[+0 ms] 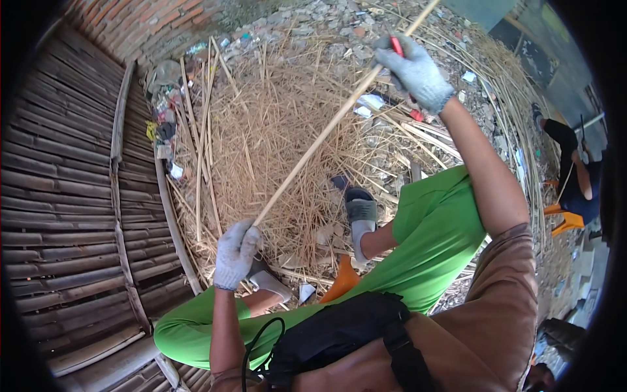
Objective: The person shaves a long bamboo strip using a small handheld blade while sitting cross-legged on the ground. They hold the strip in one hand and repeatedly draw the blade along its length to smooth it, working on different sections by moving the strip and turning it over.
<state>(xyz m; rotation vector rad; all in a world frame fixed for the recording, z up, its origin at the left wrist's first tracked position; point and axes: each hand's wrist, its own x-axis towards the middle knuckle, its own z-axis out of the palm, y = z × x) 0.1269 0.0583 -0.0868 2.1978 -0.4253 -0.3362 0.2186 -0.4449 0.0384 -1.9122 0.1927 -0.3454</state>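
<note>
A long pale bamboo strip (pixel 318 142) slants from the lower left up past the top edge. My left hand (pixel 236 253), in a whitish work glove, is closed around its lower end. My gloved right hand (pixel 418 73) is higher up the strip, with the arm stretched out. It is closed on a red-handled tool (pixel 396 46), whose working end is mostly hidden by the fingers and the strip. The strip runs against this hand at the tool. Below the strip lies a heap of straw-coloured shavings (pixel 281 130).
A bamboo slat wall (pixel 65 196) rises on the left, and a brick wall (pixel 137 29) at the far left. Long bamboo pieces (pixel 202 144) lie beside the shavings. Between my feet is an orange stool edge (pixel 342 279). Another person (pixel 581 166) sits at the right.
</note>
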